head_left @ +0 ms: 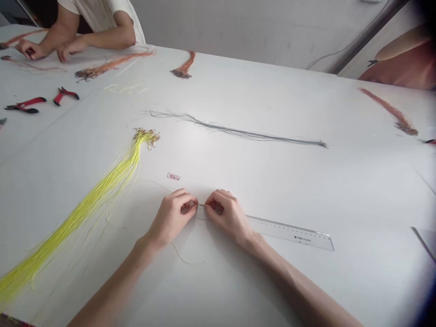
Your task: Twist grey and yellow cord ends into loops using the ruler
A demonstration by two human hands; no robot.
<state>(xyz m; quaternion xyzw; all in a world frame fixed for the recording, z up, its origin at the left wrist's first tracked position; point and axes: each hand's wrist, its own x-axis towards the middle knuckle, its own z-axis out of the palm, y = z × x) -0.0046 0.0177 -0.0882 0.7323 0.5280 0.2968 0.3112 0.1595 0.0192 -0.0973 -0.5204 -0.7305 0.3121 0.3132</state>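
My left hand (175, 213) pinches one end of a small, thin piece between thumb and index finger, and a pale yellow cord (178, 254) trails out below it. The other end of that piece is pinched by my right hand (226, 211); a short bit shows between the fingertips, too small to make out clearly. Under and beside my right hand lies a clear ruler (289, 231), its left end just beneath the fingertips. Up and left of my hands is a bundle of yellow cords (98, 195) with hooks (148, 137) at its top end. A small label (173, 176) lies above my left hand.
A thin grey strand bundle (252, 135) crosses the table (340, 181) beyond my hands. Orange bundles (184, 67) lie farther back. Red-handled pliers (64, 95) are at the left. Across the table, a person's hands (70, 47) work at the upper left; another person's arm (402, 43) shows upper right.
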